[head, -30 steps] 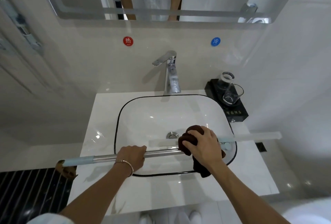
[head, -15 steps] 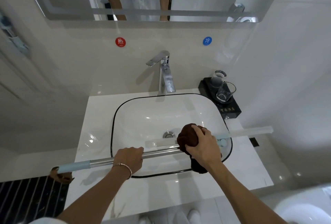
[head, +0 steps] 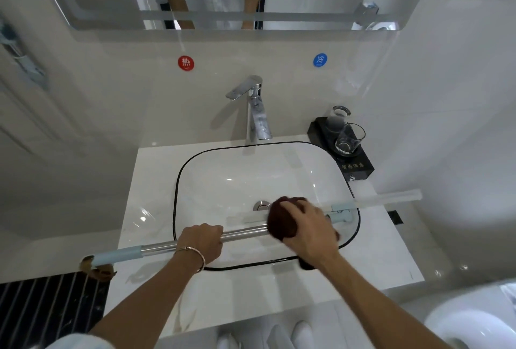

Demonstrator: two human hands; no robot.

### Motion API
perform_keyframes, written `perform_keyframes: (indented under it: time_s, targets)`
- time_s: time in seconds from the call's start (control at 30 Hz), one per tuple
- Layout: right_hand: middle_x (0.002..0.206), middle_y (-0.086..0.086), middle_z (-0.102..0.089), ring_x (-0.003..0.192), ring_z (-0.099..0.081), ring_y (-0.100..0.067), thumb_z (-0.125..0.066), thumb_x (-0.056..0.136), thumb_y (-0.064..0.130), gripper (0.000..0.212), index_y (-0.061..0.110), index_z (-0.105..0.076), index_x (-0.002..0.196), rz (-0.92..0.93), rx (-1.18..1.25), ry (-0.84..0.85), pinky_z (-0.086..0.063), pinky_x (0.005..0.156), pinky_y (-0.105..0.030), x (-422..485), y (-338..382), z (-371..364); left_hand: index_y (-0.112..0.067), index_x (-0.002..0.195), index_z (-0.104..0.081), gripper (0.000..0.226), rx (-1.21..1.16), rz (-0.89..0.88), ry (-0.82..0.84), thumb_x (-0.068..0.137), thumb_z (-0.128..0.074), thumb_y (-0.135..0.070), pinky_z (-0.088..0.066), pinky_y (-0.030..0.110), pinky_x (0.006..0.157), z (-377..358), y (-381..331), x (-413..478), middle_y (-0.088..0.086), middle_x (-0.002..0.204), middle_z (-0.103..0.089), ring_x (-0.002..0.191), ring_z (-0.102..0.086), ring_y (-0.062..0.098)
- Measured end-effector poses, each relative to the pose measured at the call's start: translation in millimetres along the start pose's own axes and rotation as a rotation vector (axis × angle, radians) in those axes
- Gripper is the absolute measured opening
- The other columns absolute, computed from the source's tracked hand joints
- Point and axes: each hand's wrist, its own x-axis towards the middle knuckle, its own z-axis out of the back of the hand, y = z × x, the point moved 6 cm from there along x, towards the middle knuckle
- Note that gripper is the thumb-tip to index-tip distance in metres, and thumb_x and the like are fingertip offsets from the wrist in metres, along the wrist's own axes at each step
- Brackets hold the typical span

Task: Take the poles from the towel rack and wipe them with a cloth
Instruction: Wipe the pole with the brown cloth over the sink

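The left hand (head: pixel 201 242) is gripping a chrome towel-rack pole (head: pixel 245 232), its fingers curling over the top of the tube and a thin bracelet (head: pixel 195 255) sitting on the wrist. Just to its right, the right hand (head: pixel 310 234) is clutching a dark brown cloth (head: pixel 282 220) and pressing the wad around the same pole. A tail of the cloth is hanging below that wrist.

The pole is lying almost level over the near half of a black-rimmed washbasin (head: pixel 178 181). Its left end is reaching out past the left hand and beyond the counter edge, wearing a pale blue sleeve (head: pixel 117 256). Something brown is showing at the tip, too blurred to name. Past the right hand, a pale blue fitting (head: pixel 340 216) is capping the other end.

Beyond the right knuckles a frosted bar (head: pixel 391 200) is crossing the basin's right rim. The drain (head: pixel 262 205) is sitting just ahead of the cloth, and the faucet (head: pixel 257 114) is standing farther ahead, between the hands. Ahead and right of the right hand, two glasses (head: pixel 349 139) are standing on a black tray (head: pixel 360 170).
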Motion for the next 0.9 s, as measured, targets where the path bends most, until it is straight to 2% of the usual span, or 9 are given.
perform_keyframes:
  time_s: [0.1,0.23,0.4,0.53,0.6,0.63,0.7,0.8,0.9]
  targets:
    - [0.138,-0.002,-0.046,0.120,-0.048,-0.029,-0.071,0.071,0.041,0.075,0.035,-0.042,0.139,-0.165,0.062,-0.058,-0.044,0.097,-0.044,1,-56,28,-0.021,0.107,-0.054,0.023,-0.023,-0.043,-0.011,0.092,-0.038,-0.029,-0.036,0.029,0.067,2,-11,1,-0.003,0.076,-0.048,0.074,-0.048,0.021]
    - [0.137,-0.003,-0.046,0.118,-0.047,-0.029,-0.072,0.068,0.033,0.077,0.032,-0.042,0.139,-0.261,0.203,-0.066,-0.044,0.097,-0.046,5,-69,29,-0.022,0.107,-0.053,0.022,-0.036,-0.059,-0.025,0.093,-0.037,-0.028,-0.034,0.029,0.066,6,-25,6,-0.005,0.072,-0.041,0.072,-0.044,0.020]
    - [0.142,-0.006,-0.037,0.131,-0.034,-0.032,-0.071,0.059,0.055,0.084,0.032,-0.042,0.134,-0.255,0.225,0.023,-0.038,0.103,-0.047,12,-59,12,-0.020,0.108,-0.049,0.020,0.009,-0.067,-0.055,0.094,-0.037,-0.027,-0.033,0.030,0.064,3,-28,5,-0.007,0.062,-0.028,0.069,-0.044,0.021]
    - [0.140,-0.002,-0.040,0.129,-0.033,-0.033,-0.071,0.066,0.054,0.073,0.030,-0.044,0.130,-0.267,0.152,0.025,-0.040,0.100,-0.049,19,-45,11,-0.019,0.111,-0.051,0.022,-0.040,-0.055,-0.101,0.093,-0.041,-0.023,-0.031,0.029,0.063,3,-26,2,-0.003,0.072,-0.049,0.068,-0.045,0.023]
    - [0.131,0.000,-0.049,0.121,-0.041,-0.030,-0.068,0.070,0.047,0.064,0.027,-0.047,0.126,-0.285,0.099,0.024,-0.042,0.096,-0.045,22,-35,14,-0.018,0.092,-0.061,0.019,-0.041,-0.086,-0.204,0.075,-0.068,-0.024,-0.028,0.025,0.052,9,-28,-2,-0.001,0.065,-0.060,0.051,-0.046,0.021]
    - [0.128,0.001,-0.051,0.119,-0.043,-0.029,-0.067,0.070,0.046,0.062,0.027,-0.048,0.125,-0.281,0.060,0.033,-0.043,0.096,-0.044,22,-26,14,-0.019,0.075,-0.063,0.029,-0.036,-0.073,-0.164,0.055,-0.082,-0.023,-0.023,0.021,0.045,7,-29,-2,-0.002,0.051,-0.055,0.038,-0.039,0.018]
    - [0.126,0.002,-0.052,0.119,-0.043,-0.028,-0.066,0.071,0.045,0.058,0.029,-0.049,0.124,-0.234,0.009,0.056,-0.042,0.096,-0.043,20,2,9,-0.021,0.057,-0.058,0.042,-0.076,-0.054,-0.173,0.027,-0.087,-0.018,-0.011,0.017,0.039,1,-26,3,-0.002,0.035,-0.041,0.025,-0.026,0.014]
    - [0.129,0.002,-0.051,0.122,-0.040,-0.027,-0.062,0.076,0.045,0.053,0.028,-0.049,0.125,-0.085,0.020,0.086,-0.040,0.096,-0.043,12,56,-13,-0.020,0.056,-0.054,0.043,-0.089,-0.048,-0.148,0.028,-0.086,-0.015,-0.004,0.019,0.038,-3,-27,0,0.001,0.036,-0.040,0.023,-0.036,0.013]
    - [0.132,0.003,-0.049,0.125,-0.038,-0.027,-0.061,0.080,0.046,0.052,0.028,-0.048,0.127,0.020,0.007,0.106,-0.037,0.096,-0.043,8,84,-26,-0.018,0.066,-0.056,0.033,-0.091,-0.049,-0.120,0.048,-0.084,-0.019,-0.015,0.022,0.040,-3,-27,-6,-0.001,0.047,-0.052,0.035,-0.050,0.016]
